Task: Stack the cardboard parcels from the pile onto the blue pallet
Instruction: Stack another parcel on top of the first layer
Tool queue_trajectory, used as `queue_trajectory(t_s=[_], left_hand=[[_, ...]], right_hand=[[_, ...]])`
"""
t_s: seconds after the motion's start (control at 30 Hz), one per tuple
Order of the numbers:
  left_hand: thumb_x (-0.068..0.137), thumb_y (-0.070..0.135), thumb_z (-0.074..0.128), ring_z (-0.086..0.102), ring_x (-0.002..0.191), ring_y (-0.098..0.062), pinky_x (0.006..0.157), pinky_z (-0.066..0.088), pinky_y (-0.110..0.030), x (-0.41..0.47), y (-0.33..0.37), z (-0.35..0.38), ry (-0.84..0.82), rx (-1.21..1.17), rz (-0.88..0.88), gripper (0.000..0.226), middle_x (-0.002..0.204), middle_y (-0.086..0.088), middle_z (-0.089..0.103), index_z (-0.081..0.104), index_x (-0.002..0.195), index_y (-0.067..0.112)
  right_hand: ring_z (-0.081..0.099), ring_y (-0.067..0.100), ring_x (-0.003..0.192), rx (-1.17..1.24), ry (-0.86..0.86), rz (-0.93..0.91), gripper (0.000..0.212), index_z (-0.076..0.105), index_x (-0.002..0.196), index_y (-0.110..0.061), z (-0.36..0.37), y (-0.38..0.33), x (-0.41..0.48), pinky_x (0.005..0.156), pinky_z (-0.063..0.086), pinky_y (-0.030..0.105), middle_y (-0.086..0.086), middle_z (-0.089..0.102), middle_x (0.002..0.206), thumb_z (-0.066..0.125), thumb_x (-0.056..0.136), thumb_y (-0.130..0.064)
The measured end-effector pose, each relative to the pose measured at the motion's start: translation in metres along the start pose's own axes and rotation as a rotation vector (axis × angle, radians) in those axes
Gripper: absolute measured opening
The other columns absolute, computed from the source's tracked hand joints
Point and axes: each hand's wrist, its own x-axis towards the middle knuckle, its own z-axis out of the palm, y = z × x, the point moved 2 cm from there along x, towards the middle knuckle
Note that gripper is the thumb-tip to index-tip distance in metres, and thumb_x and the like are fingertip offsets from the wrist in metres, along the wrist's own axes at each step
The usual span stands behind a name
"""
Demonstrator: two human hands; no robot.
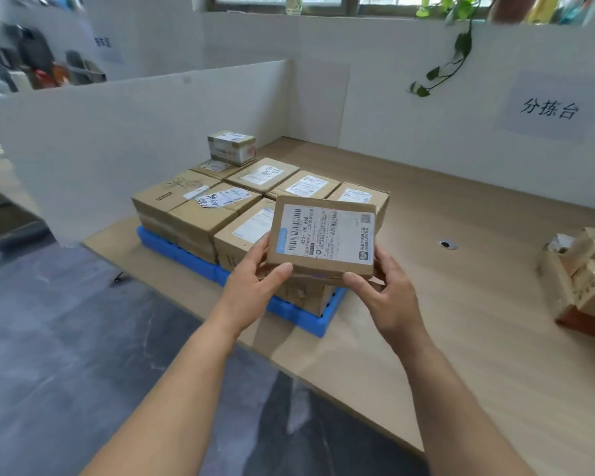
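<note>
Both hands hold one flat cardboard parcel (pixel 322 235) with a white shipping label facing up, tilted toward me above the near right corner of the stack. My left hand (pixel 255 286) grips its left lower edge, thumb on the front side. My right hand (pixel 385 293) grips its right lower corner the same way. Under it the blue pallet (pixel 172 245) lies on the wooden table, covered by a layer of several labelled parcels (pixel 200 214). One small parcel (pixel 232 147) sits on top at the far corner. The pile of loose parcels (pixel 588 280) lies at the right edge.
White partition boards (pixel 134 132) close off the table's left and back sides. The table (pixel 461 304) has a cable hole (pixel 446 244) right of the pallet. A paper sign (pixel 548 108) and a hanging plant (pixel 457 46) are on the back wall. Dark floor lies at lower left.
</note>
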Motion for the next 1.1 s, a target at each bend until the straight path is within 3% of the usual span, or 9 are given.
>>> queue_trajectory(t_s=[0.13, 0.37, 0.47, 0.7, 0.87, 1.0, 1.1], left_hand=[[0.093, 0.023, 0.058, 0.056, 0.106, 0.008, 0.086, 0.044, -0.007, -0.001, -0.012, -0.051, 0.03, 0.027, -0.003, 0.052, 0.115, 0.027, 0.059, 0.038, 0.133, 0.048], [0.086, 0.04, 0.061, 0.053, 0.118, -0.002, 0.105, 0.041, -0.033, 0.011, -0.038, -0.116, 0.08, 0.018, -0.037, 0.06, 0.128, 0.02, 0.056, 0.037, 0.141, 0.041], [0.082, 0.042, 0.061, 0.053, 0.118, -0.002, 0.105, 0.041, -0.038, 0.021, -0.048, -0.138, 0.1, -0.001, -0.058, 0.063, 0.128, 0.019, 0.057, 0.038, 0.141, 0.041], [0.085, 0.037, 0.064, 0.056, 0.115, -0.005, 0.103, 0.044, -0.036, 0.061, -0.064, -0.194, 0.154, 0.041, -0.094, 0.059, 0.127, 0.011, 0.058, 0.04, 0.139, 0.038], [0.087, 0.022, 0.065, 0.061, 0.106, -0.001, 0.089, 0.048, -0.016, 0.109, -0.069, -0.232, 0.184, 0.062, -0.078, 0.051, 0.121, 0.009, 0.063, 0.047, 0.132, 0.037], [0.087, 0.026, 0.066, 0.06, 0.108, -0.002, 0.095, 0.048, -0.026, 0.156, -0.072, -0.247, 0.146, 0.06, -0.074, 0.053, 0.121, 0.012, 0.062, 0.046, 0.134, 0.039], [0.087, 0.028, 0.065, 0.06, 0.106, 0.0, 0.092, 0.048, -0.024, 0.192, -0.075, -0.252, 0.119, 0.079, -0.077, 0.052, 0.119, 0.014, 0.063, 0.046, 0.134, 0.041]], right_hand=[[0.053, 0.004, 0.118, 0.014, -0.012, -0.021, 0.061, 0.043, 0.14, -0.03, 0.052, -0.01, 0.002, 0.097, 0.05, 0.034, -0.009, 0.055, 0.13, 0.069, 0.085, -0.023], [0.054, 0.006, 0.116, -0.023, -0.038, -0.04, 0.061, 0.048, 0.133, -0.04, 0.116, -0.026, 0.022, 0.095, 0.05, 0.04, -0.015, 0.059, 0.123, 0.068, 0.076, -0.046], [0.054, 0.006, 0.115, -0.033, -0.074, -0.057, 0.055, 0.048, 0.134, -0.037, 0.14, -0.03, 0.035, 0.095, 0.05, 0.039, -0.015, 0.059, 0.121, 0.068, 0.082, -0.037], [0.057, 0.004, 0.108, -0.035, -0.114, -0.098, 0.045, 0.05, 0.123, -0.042, 0.198, -0.036, 0.087, 0.092, 0.052, 0.037, -0.013, 0.061, 0.117, 0.068, 0.085, -0.028], [0.058, 0.002, 0.106, 0.018, -0.117, -0.09, 0.051, 0.052, 0.133, -0.027, 0.236, -0.036, 0.132, 0.088, 0.05, 0.024, -0.015, 0.063, 0.116, 0.068, 0.085, -0.025], [0.057, 0.0, 0.103, 0.028, -0.063, -0.046, 0.054, 0.05, 0.135, -0.029, 0.253, -0.032, 0.174, 0.086, 0.046, 0.018, -0.013, 0.061, 0.116, 0.069, 0.084, -0.028], [0.057, 0.002, 0.105, 0.03, -0.015, -0.019, 0.052, 0.05, 0.131, -0.035, 0.261, -0.028, 0.204, 0.09, 0.048, 0.023, -0.01, 0.061, 0.118, 0.07, 0.083, -0.031]])
